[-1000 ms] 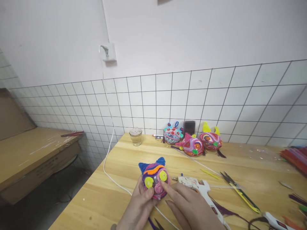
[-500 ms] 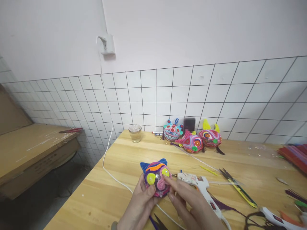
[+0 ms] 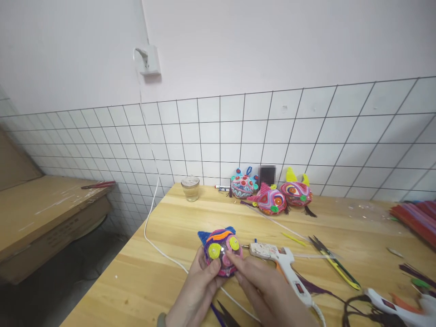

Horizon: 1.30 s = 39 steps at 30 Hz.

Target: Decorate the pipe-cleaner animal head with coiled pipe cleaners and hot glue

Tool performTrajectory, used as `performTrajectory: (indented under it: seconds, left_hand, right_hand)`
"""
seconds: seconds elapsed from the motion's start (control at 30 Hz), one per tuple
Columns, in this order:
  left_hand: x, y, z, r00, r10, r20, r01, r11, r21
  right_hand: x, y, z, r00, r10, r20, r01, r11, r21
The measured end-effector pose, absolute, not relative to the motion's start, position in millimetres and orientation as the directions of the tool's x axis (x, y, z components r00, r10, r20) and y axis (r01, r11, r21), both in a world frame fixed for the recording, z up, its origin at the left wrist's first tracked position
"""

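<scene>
Two bare hands work on a small round ornament with a cat-like face (image 3: 220, 237), held up over the near part of a pale wooden counter (image 3: 136, 272). The face has two blue ears, an orange stripe across the forehead, two yellow coiled eyes and a pink coil between and below them. The left hand (image 3: 197, 290) grips the ornament from the side and underneath, its thumb on the front just below one yellow eye. The right hand (image 3: 269, 288) reaches in from the other side, forefinger stretched out and touching the face at the pink coil; whether it also pinches anything cannot be told.

Just beyond the right hand lies a white glue gun (image 3: 288, 260), its nozzle pointing toward the ornament. To the right of that are a cutting tool with dark blades and yellow-and-green handles (image 3: 343, 274) and a thin yellow strip (image 3: 294, 239). Near the bottom edge, dark blades (image 3: 227, 314) lie beside a white cable (image 3: 166, 257). At the back, near a tiled wall (image 3: 211, 131), stand a glass cup (image 3: 190, 192) and three colourful round figures (image 3: 272, 203)
</scene>
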<state>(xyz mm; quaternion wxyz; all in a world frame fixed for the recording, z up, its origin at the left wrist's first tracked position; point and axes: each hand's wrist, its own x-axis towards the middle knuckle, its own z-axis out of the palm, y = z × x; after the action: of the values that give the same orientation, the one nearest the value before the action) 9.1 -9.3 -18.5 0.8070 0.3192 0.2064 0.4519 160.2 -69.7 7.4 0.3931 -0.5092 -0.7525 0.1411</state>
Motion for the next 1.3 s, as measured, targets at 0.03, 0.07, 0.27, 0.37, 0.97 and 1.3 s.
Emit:
performTrajectory:
  seconds: [0.03, 0.07, 0.27, 0.37, 0.97, 1.3]
  left_hand:
    - [9, -8, -17, 0.496, 0.867, -0.051, -0.6, 0.384, 0.702]
    - [8, -7, -15, 0.477, 0.877, -0.058, -0.605, 0.375, 0.702]
    - [-8, 11, 4, 0.251, 0.965, -0.072, -0.686, 0.23, 0.691]
    - [-15, 18, 9, 0.159, 0.985, -0.073, -0.724, 0.167, 0.67]
    - [-29, 37, 17, 0.098, 0.986, -0.131, -0.807, 0.156, 0.569]
    - [-24, 34, 15, 0.116, 0.98, -0.163, -0.764, 0.194, 0.616]
  right_hand:
    - [160, -71, 10, -0.118, 0.93, 0.347, 0.521, 0.356, -0.776]
    - [160, -72, 13, -0.072, 0.966, 0.247, 0.363, 0.256, -0.896]
    - [178, -72, 28, 0.124, 0.988, 0.093, -0.059, 0.101, -0.993]
    - [191, -73, 37, 0.216, 0.975, 0.053, 0.092, 0.034, -0.995]
    - [264, -92, 85, 0.413, 0.891, 0.187, 0.715, -0.189, -0.673]
    - [252, -96, 85, 0.427, 0.802, 0.417, 0.749, -0.056, -0.66]
